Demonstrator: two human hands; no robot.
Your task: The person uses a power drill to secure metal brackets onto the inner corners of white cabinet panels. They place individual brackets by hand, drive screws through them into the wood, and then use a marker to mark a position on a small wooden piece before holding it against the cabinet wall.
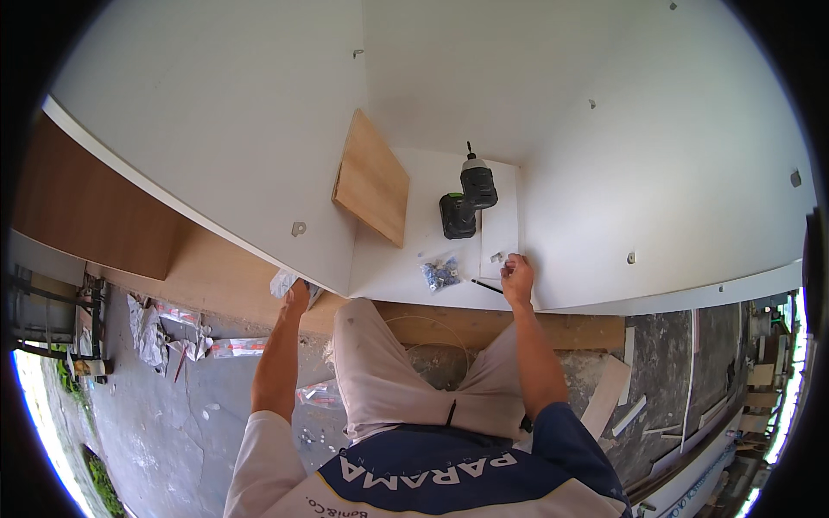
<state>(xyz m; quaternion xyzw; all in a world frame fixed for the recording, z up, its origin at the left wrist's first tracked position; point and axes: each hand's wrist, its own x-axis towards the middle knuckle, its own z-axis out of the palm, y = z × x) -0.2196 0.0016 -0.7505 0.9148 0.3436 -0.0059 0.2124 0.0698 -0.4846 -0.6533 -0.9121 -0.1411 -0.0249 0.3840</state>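
Observation:
My left hand [298, 295] is closed at the outer edge of the white cabinet's left panel [216, 155], with a crumpled clear plastic bag [281, 282] in its fingers. Inside the cabinet, at the right of its bottom board, my right hand [518, 278] has its fingers bent together; what they pinch is too small to make out. Small pale fittings [497, 257] lie just left of those fingertips. A dark pencil [488, 286] rests beside the hand. Further left sits a clear bag of small hardware [441, 273]. A black cordless drill [466, 198] stands behind it, bit pointing away.
A wooden board [373, 177] leans against the left panel. Small metal brackets [299, 229] dot both side panels, including one on the right [631, 257]. Scrap strips [607, 393] and torn packaging [168, 332] litter the concrete floor.

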